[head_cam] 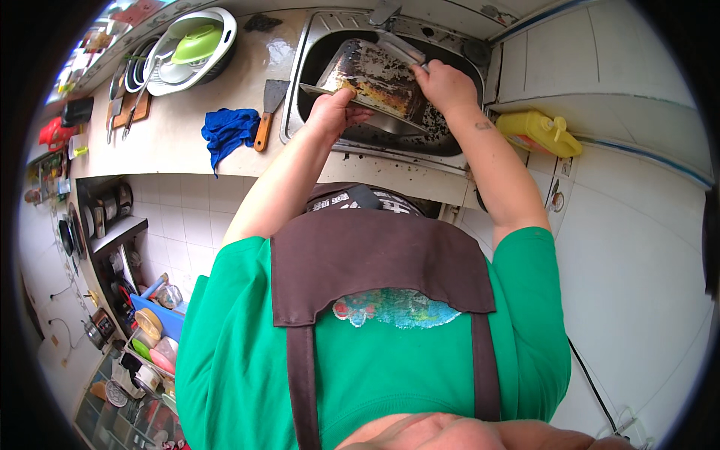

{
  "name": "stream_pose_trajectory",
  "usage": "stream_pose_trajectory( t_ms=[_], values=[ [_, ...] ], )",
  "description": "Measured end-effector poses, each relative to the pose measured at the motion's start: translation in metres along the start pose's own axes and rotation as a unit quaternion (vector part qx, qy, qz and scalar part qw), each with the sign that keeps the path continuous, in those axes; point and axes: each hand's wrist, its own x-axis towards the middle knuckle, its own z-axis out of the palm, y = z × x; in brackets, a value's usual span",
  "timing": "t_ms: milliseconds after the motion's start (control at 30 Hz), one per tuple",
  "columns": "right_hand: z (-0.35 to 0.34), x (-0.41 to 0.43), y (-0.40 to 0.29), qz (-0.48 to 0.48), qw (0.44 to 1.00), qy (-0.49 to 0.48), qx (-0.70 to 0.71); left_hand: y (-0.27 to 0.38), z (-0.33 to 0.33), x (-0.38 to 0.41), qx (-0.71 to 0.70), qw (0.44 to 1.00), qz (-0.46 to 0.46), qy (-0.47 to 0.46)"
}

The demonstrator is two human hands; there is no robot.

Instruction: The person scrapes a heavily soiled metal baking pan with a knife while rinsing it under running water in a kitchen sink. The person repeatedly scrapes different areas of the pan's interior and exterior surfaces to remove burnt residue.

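A metal pan (374,73) with burnt, flaking dark residue is tilted inside the stainless steel sink (292,107). My left hand (332,112) grips its near rim, thumb on the outer side and fingers beneath. At the pan's far right, my right hand (447,84) is closed around the end of a metal piece (400,49) beneath the faucet (385,12); whether this is a tool or part of the spout I cannot tell. Dark flakes lie on the sink's floor and edge. Left of the sink are a wooden-handled scraper (271,109) and a crumpled blue cloth (230,132).
A white basin (225,42) holding a green bowl (198,45) stands at the counter's upper left. Knives lie on a wooden board (138,107) beyond it. A yellow pump bottle (534,132) is right of the sink, near the tiled wall. Shelves with kitchenware are at lower left.
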Motion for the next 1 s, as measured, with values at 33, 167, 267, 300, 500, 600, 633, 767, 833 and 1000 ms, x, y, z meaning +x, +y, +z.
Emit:
stream_pose_trajectory(
  t_ms=[33,167,267,300,500,600,633,767,833,1000],
  values=[
    [-0.002,0.003,0.002,0.030,1.000,-0.008,0.004,0.001,0.000,0.001,0.002,1.000,0.002,0.000],
    [0.006,-0.029,-0.018,-0.053,0.998,-0.032,-0.008,-0.004,-0.006,0.003,-0.002,1.000,-0.005,0.002],
    [0.004,-0.015,-0.009,-0.041,0.999,-0.021,-0.004,-0.003,-0.006,0.002,-0.013,1.000,0.002,0.001],
    [0.001,-0.005,-0.006,-0.015,1.000,-0.002,0.000,-0.002,-0.003,0.004,-0.013,1.000,0.001,0.005],
    [0.002,-0.015,-0.013,-0.003,0.999,-0.031,-0.007,-0.001,-0.005,0.003,0.001,1.000,0.001,-0.004],
    [0.002,-0.007,-0.013,-0.006,0.999,-0.032,0.002,0.000,-0.005,0.008,-0.004,1.000,-0.001,-0.005],
    [-0.002,0.005,-0.009,0.020,0.999,-0.022,0.016,-0.001,-0.005,0.008,-0.005,1.000,-0.001,-0.001],
    [0.009,-0.001,-0.024,0.029,0.999,-0.032,0.005,-0.004,-0.006,0.007,-0.008,1.000,0.007,-0.009],
    [-0.001,-0.009,-0.037,-0.011,0.999,-0.048,-0.008,-0.002,-0.005,0.004,-0.009,1.000,0.008,-0.009],
    [-0.002,0.015,-0.015,0.039,0.999,-0.037,-0.007,-0.004,-0.003,0.007,-0.012,1.000,0.005,-0.003]
  ],
)
